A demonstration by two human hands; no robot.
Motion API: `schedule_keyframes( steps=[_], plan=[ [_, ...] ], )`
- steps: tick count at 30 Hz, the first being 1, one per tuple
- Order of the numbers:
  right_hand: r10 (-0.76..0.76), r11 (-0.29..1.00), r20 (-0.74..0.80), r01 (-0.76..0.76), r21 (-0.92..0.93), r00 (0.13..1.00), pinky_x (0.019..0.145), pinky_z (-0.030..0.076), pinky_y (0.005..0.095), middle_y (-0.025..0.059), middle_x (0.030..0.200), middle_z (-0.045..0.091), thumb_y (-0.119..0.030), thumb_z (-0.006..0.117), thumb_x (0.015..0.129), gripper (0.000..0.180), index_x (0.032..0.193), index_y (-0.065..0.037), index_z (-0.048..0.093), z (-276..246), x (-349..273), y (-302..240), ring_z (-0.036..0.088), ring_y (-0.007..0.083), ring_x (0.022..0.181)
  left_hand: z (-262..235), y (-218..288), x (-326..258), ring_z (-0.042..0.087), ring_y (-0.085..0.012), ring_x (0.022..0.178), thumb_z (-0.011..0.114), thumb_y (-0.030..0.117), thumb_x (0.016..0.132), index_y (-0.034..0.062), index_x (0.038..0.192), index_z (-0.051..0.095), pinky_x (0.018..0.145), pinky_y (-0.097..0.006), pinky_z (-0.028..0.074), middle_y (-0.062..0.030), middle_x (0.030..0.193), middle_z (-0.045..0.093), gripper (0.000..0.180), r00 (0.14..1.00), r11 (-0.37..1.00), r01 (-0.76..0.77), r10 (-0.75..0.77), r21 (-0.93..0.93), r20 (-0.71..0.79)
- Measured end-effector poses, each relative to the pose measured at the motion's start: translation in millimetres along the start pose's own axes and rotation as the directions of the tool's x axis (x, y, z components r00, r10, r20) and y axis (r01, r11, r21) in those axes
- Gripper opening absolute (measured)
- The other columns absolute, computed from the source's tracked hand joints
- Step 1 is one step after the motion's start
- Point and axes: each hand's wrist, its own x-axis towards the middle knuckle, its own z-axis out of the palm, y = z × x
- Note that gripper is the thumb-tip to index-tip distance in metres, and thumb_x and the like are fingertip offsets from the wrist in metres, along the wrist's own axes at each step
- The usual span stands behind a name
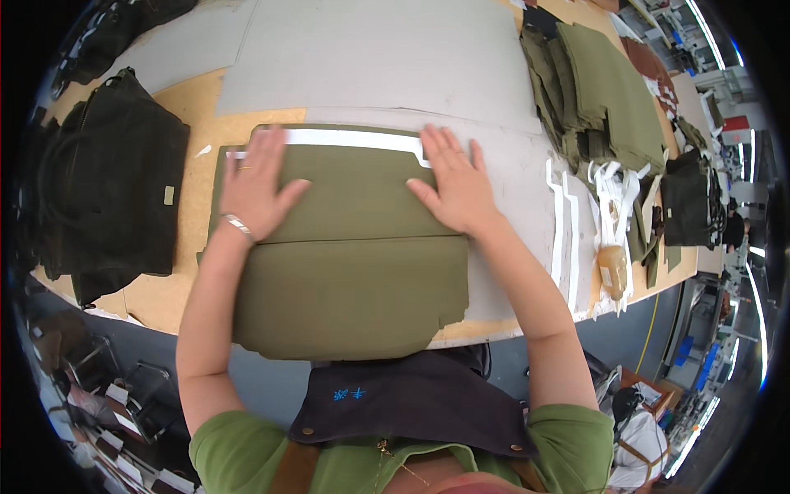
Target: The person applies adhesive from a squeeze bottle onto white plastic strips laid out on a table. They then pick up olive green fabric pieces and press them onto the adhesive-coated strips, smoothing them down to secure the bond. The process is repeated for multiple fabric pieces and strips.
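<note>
Olive-green fabric panels [354, 280] lie flat in front of me, with a seam or edge running across the middle. The near part hangs over the table's front edge. A white strip [354, 138] runs along the far edge of the upper panel, its right end bending downward. My left hand [262, 189] presses flat on the panel's left side, fingers stretched over the strip's left end and slightly blurred. My right hand [453, 181] lies with fingers spread on the right side, beside the strip's bent end. Neither hand grips anything.
A dark handbag [123, 181] stands at the left. Stacked olive fabric pieces [605, 99] lie at the far right. Nearer are loose white strips [561, 235], a bundle of white strips [613, 193] with a brown bottle-like object [611, 272], and another dark bag [690, 198]. Grey sheets [378, 58] cover the table.
</note>
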Motion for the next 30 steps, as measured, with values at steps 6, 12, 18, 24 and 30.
schedule_keyframes(
  steps=[6, 12, 18, 24, 30],
  plan=[
    [0.176, 0.981, -0.072, -0.169, 0.095, 0.982, 0.112, 0.021, 0.0555, 0.0119, 0.147, 0.038, -0.045, 0.047, 0.095, 0.055, 0.14, -0.012, 0.044, -13.7, -15.8, 31.4, 0.035, 0.028, 0.136, -10.0, -40.0, -33.2, 0.045, -0.0235, 0.121, 0.07, 0.026, 0.081, 0.0213, 0.107, 0.064, 0.099, -0.048, 0.029, 0.001, 0.125, 0.053, 0.027, 0.929, 0.953, 0.268, -0.294, -0.14, -0.227],
    [0.094, 0.919, -0.124, -0.038, 0.391, 0.988, 0.104, 0.035, 0.0485, 0.0151, 0.133, 0.051, -0.027, 0.06, 0.091, 0.038, 0.125, -0.011, 0.057, -30.1, -0.5, 12.3, 0.048, 0.0332, 0.123, -11.2, -30.4, -31.2, 0.047, -0.0246, 0.111, 0.071, 0.016, 0.078, 0.0156, 0.079, 0.064, 0.09, -0.044, 0.031, 0.0003, 0.109, 0.055, 0.007, 0.9, 0.95, 0.272, -0.307, -0.151, -0.309],
    [-0.078, 0.873, -0.36, 0.238, 0.425, 0.93, 0.094, 0.044, 0.0413, 0.0121, 0.124, 0.058, -0.018, 0.067, 0.083, 0.037, 0.118, -0.01, 0.06, -43.9, 27.1, -4.8, 0.054, 0.0335, 0.115, -35.4, -15.2, -88.7, 0.05, -0.0265, 0.106, 0.07, 0.011, 0.074, 0.0113, 0.082, 0.06, 0.086, -0.042, 0.034, -0.0048, 0.114, 0.054, 0.012, 0.796, 0.98, -0.187, 0.192, 0.068, -0.574],
    [-0.463, 0.776, -0.167, 0.489, 0.398, 0.871, 0.09, 0.044, 0.0391, -0.0022, 0.087, 0.065, -0.009, 0.07, 0.071, 0.032, 0.103, -0.013, 0.065, -95.7, -28.7, -34.7, 0.062, 0.0212, 0.089, -36.8, -14.0, -185.7, 0.052, -0.0298, 0.105, 0.065, 0.002, 0.081, 0.0046, 0.092, 0.058, 0.094, -0.042, 0.038, -0.0129, 0.111, 0.054, 0.014, 0.84, 0.992, -0.036, -0.037, -0.122, -0.542],
    [-0.476, 0.698, -0.211, 0.513, 0.499, 0.854, 0.086, 0.043, 0.0347, -0.0026, 0.085, 0.062, -0.009, 0.067, 0.074, 0.014, 0.088, -0.014, 0.068, -49.9, -144.8, -62.8, 0.059, 0.017, 0.084, -100.2, 32.4, -110.1, 0.054, -0.0291, 0.1, 0.06, -0.001, 0.084, 0.0015, 0.1, 0.059, 0.089, -0.037, 0.042, -0.0138, 0.103, 0.058, 0.015, 0.845, 0.903, -0.111, -0.134, -0.415, -0.517]
  ],
)
